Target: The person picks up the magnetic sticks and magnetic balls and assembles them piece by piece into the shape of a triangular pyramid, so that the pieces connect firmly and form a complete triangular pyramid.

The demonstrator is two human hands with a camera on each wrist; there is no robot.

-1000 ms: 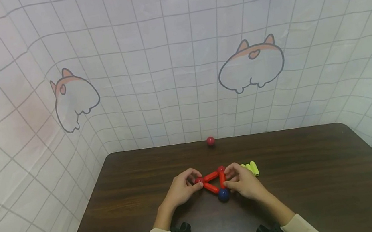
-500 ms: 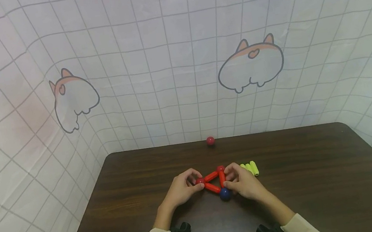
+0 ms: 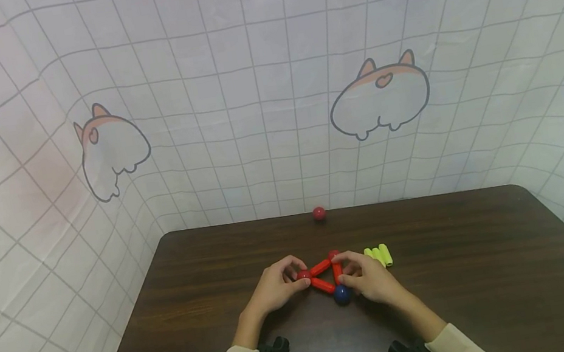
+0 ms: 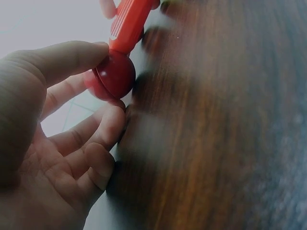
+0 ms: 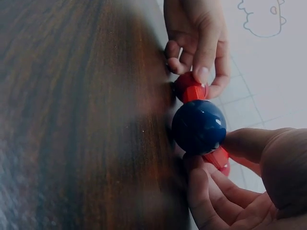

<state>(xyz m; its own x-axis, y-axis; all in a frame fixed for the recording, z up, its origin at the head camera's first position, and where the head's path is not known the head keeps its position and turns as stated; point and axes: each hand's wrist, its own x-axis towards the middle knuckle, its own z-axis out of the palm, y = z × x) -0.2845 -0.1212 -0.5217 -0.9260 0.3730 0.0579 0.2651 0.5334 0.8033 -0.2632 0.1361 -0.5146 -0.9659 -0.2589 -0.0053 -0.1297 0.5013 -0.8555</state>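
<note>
A triangle of three red magnetic rods and three balls lies on the table. My left hand pinches the red ball at its left corner; the left wrist view shows thumb and fingers on this ball, with a ridged rod joined to it. My right hand holds the right-hand rod, its thumb near the blue ball and its index fingertip by the far red ball. In the right wrist view the larger blue ball partly hides that rod.
Several yellow-green rods lie side by side just beyond my right hand. A loose red ball sits at the far edge of the dark wooden table. A white gridded cloth hangs behind and at the sides.
The blue ball has shifted slightly to the right and the far red ball slightly away. My right index finger has straightened toward the far red ball. The left hand stays nearly still.
</note>
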